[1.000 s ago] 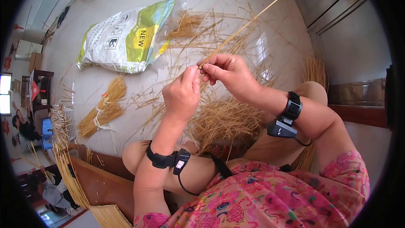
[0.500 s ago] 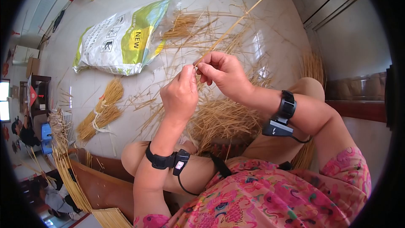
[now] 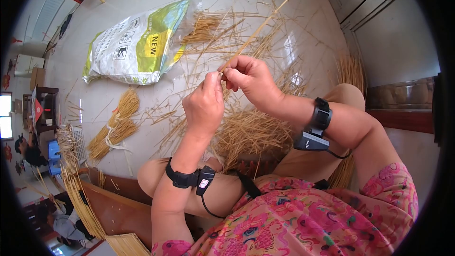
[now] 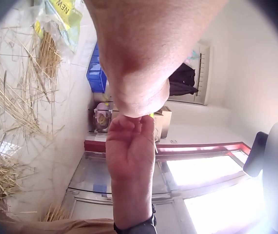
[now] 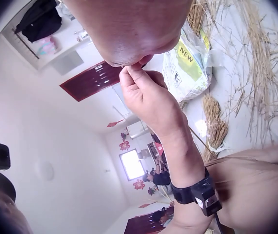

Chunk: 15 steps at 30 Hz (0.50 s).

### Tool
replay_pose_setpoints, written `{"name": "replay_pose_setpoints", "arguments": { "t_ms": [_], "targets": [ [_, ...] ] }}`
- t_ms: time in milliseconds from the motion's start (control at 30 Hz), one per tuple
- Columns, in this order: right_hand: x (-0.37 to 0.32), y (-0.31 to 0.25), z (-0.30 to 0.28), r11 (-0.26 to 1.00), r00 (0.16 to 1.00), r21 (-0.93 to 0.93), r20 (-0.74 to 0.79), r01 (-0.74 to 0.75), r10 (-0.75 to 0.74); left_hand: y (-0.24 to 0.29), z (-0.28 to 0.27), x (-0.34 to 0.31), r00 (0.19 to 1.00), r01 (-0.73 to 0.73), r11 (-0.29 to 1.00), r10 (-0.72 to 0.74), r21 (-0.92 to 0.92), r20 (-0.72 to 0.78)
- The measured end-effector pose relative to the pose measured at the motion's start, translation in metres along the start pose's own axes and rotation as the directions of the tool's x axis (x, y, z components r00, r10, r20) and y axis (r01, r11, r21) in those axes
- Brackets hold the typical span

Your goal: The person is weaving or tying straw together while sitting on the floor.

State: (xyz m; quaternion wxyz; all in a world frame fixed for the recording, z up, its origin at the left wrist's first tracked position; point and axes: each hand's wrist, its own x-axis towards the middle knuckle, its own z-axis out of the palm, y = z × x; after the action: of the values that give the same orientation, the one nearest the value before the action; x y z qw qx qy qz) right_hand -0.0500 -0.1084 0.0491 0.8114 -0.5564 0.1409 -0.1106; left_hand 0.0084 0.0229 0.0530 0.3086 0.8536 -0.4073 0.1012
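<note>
Now the left hand (image 3: 204,106) and right hand (image 3: 256,81) are pinching a long golden straw stalk (image 3: 274,14) reaching beyond them, apparently working its end; the next move is probably needing precision.

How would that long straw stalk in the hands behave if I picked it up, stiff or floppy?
The long straw stalk probably feels fairly stiff, since it juts out nearly straight from the hands. It's likely light, being so slender, and might crease if bent sharply.
</note>
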Motion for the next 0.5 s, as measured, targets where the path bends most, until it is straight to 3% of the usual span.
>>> {"name": "replay_pose_setpoints", "arguments": {
  "t_ms": [500],
  "targets": [
    [0.0022, -0.0009, 0.0013, 0.999, 1.000, -0.021, 0.000, 0.025, -0.025, 0.0007, 0.0035, -0.0036, 0.999, 0.046, 0.997, -0.046, -0.069, -0.006]
  ]
}}
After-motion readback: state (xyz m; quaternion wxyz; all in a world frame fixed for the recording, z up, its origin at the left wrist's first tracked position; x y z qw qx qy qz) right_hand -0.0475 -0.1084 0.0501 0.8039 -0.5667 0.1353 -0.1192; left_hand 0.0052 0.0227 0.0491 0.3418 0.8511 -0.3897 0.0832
